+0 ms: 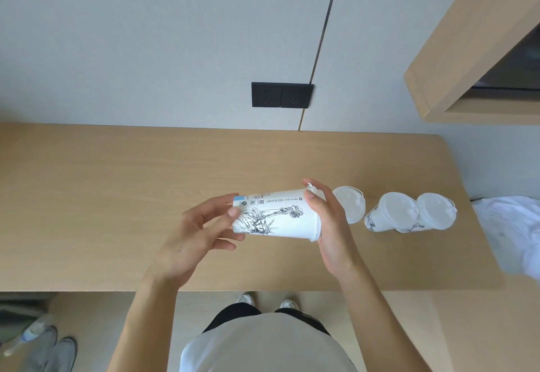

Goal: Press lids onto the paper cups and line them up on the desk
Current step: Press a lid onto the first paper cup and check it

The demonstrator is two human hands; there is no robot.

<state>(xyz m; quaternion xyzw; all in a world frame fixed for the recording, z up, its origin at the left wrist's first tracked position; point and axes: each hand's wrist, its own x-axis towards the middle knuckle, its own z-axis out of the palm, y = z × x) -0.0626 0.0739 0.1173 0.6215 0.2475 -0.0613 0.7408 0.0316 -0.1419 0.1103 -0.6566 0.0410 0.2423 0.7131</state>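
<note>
Left hand (201,231) pinches the sideways paper cup (277,213) by its base; right hand (327,219) cups the lid (315,196). Press evenly around the rim until seated.

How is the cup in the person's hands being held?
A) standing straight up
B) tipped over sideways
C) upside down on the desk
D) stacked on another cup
B: the cup lies sideways above the desk, its base in the left hand and its lidded end in the right hand.
</note>
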